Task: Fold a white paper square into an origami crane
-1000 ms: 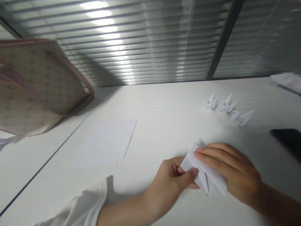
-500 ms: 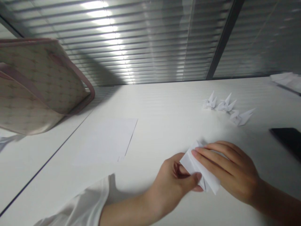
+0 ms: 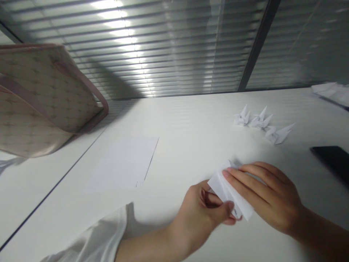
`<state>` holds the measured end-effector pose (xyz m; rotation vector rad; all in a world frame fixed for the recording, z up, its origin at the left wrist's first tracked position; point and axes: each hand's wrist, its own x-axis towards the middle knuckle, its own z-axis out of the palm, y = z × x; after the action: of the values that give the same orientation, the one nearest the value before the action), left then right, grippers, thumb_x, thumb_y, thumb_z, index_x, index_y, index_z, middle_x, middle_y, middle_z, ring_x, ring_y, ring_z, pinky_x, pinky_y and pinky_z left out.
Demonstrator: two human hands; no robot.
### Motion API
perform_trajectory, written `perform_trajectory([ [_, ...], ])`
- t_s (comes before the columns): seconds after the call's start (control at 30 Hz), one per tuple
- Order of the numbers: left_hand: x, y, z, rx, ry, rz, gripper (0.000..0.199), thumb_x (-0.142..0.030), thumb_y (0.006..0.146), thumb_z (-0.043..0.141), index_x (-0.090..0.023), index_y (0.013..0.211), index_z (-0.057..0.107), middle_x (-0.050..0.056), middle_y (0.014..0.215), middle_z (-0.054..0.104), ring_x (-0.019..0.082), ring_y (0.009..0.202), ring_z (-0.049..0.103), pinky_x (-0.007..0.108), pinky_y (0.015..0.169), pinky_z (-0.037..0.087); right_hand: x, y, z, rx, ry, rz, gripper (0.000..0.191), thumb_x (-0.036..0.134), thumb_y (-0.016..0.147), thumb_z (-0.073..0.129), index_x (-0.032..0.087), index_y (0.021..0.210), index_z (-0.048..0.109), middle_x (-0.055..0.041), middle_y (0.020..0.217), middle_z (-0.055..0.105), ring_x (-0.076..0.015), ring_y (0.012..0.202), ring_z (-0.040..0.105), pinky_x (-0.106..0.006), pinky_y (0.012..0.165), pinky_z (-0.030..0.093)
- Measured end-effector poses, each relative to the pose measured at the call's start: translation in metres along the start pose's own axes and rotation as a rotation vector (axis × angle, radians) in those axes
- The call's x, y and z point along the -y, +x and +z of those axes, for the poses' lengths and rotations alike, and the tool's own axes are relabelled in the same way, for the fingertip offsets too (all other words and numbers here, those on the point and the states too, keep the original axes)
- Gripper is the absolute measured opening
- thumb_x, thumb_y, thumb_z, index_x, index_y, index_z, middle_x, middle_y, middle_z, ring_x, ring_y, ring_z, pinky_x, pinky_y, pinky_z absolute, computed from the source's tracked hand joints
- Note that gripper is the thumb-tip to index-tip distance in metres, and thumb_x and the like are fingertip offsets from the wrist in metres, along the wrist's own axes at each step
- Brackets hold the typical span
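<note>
My left hand (image 3: 200,211) and my right hand (image 3: 264,194) both grip a folded piece of white paper (image 3: 230,193) low in the view, right of centre. The left thumb presses on its near side, with the left fingers curled behind it. My right fingers lie flat across its upper face. Part of the paper is hidden under the fingers. Up the desk from my hands stand three white origami cranes (image 3: 242,118), (image 3: 260,122), (image 3: 276,135) in a loose row.
A flat white paper sheet (image 3: 122,163) lies left of my hands on the white desk (image 3: 191,116). A patterned beige bag (image 3: 40,98) with pink trim looms at the left. A black phone (image 3: 332,160) lies at the right edge, and white papers (image 3: 331,92) lie far right. Slatted blinds stand behind the desk.
The folded paper has shifted slightly left and up, and less of it shows past my right hand. My hands are a little closer together. The view has moved slightly.
</note>
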<state>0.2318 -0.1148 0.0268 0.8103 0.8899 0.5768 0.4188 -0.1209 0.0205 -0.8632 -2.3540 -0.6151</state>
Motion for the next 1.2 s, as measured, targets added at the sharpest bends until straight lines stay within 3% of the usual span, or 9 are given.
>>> perform_trajectory([
  [0.37,-0.001,-0.003,0.001,0.031,0.027,-0.021,0.026,-0.026,0.07,0.081,-0.011,0.082,0.063,0.005,0.067,0.07,0.011,0.063,0.066,0.019,0.061,0.054,0.002,-0.002,0.001,-0.031,0.053,0.08,0.027,0.01,0.092,0.05,0.004,0.115,0.065,-0.0135,0.107,0.073,-0.0282,0.095,0.062,-0.045,0.088,0.047],
  [0.53,-0.009,-0.002,-0.006,0.065,-0.031,-0.007,0.042,-0.035,0.077,0.077,-0.012,0.108,0.06,0.004,0.074,0.067,0.017,0.068,0.068,0.028,0.061,0.059,-0.007,0.0,0.009,-0.063,0.34,0.317,0.025,0.011,0.093,0.05,0.015,0.112,0.066,-0.0091,0.101,0.073,-0.022,0.091,0.063,-0.037,0.08,0.053],
  [0.67,-0.016,0.003,-0.015,0.08,-0.026,0.058,0.074,-0.028,0.077,0.078,-0.028,0.14,0.038,0.001,0.085,0.066,0.018,0.074,0.067,0.033,0.064,0.061,-0.01,0.004,0.013,-0.076,0.526,0.428,0.026,0.012,0.09,0.057,0.024,0.113,0.063,-0.0036,0.095,0.073,-0.0184,0.088,0.064,-0.032,0.076,0.055],
  [0.8,-0.016,0.009,-0.021,0.169,0.024,0.099,0.055,-0.027,0.082,0.073,-0.022,0.132,0.052,0.001,0.074,0.067,0.016,0.07,0.066,0.028,0.063,0.058,-0.005,0.004,0.013,-0.064,0.569,0.453,0.034,0.01,0.088,0.057,0.024,0.119,0.057,-0.0053,0.104,0.07,-0.0197,0.095,0.064,-0.033,0.081,0.054],
  [0.9,-0.017,0.011,-0.022,0.083,0.007,0.136,0.045,-0.027,0.08,0.076,-0.019,0.121,0.061,-0.002,0.066,0.063,0.012,0.063,0.061,0.021,0.06,0.053,-0.003,0.004,0.01,-0.192,0.541,0.643,0.031,0.016,0.083,0.065,0.024,0.109,0.053,-0.0056,0.103,0.063,-0.0217,0.096,0.061,-0.036,0.081,0.052],
  [0.97,-0.019,0.012,-0.022,0.003,-0.025,0.151,0.042,-0.029,0.077,0.079,-0.018,0.114,0.065,-0.003,0.064,0.061,0.01,0.062,0.058,0.02,0.059,0.051,-0.004,0.004,0.005,-0.264,0.505,0.679,0.024,0.021,0.079,0.071,0.024,0.093,0.052,-0.0031,0.092,0.057,-0.0206,0.089,0.058,-0.035,0.078,0.05],
  [1.03,-0.022,0.012,-0.023,-0.072,-0.057,0.165,0.044,-0.03,0.075,0.08,-0.018,0.114,0.064,-0.002,0.069,0.062,0.011,0.065,0.058,0.021,0.062,0.051,-0.004,0.005,-0.001,-0.221,0.509,0.605,0.015,0.022,0.082,0.069,0.024,0.084,0.055,-0.0016,0.086,0.053,-0.0185,0.083,0.054,-0.032,0.074,0.047],
  [1.1,-0.023,0.013,-0.024,-0.142,-0.077,0.195,0.052,-0.031,0.074,0.081,-0.019,0.121,0.061,-0.002,0.071,0.063,0.011,0.066,0.058,0.023,0.065,0.052,-0.002,0.006,-0.005,-0.127,0.559,0.521,0.007,0.022,0.084,0.067,0.024,0.087,0.061,-0.0019,0.085,0.053,-0.018,0.082,0.053,-0.031,0.071,0.045],
  [1.2,-0.023,0.015,-0.027,-0.194,-0.092,0.237,0.066,-0.032,0.073,0.082,-0.023,0.132,0.053,-0.004,0.067,0.062,0.011,0.063,0.059,0.024,0.066,0.052,0.004,0.006,-0.004,-0.061,0.597,0.489,0.017,0.023,0.081,0.072,0.025,0.095,0.065,-0.002,0.086,0.056,-0.0186,0.082,0.052,-0.033,0.071,0.045],
])
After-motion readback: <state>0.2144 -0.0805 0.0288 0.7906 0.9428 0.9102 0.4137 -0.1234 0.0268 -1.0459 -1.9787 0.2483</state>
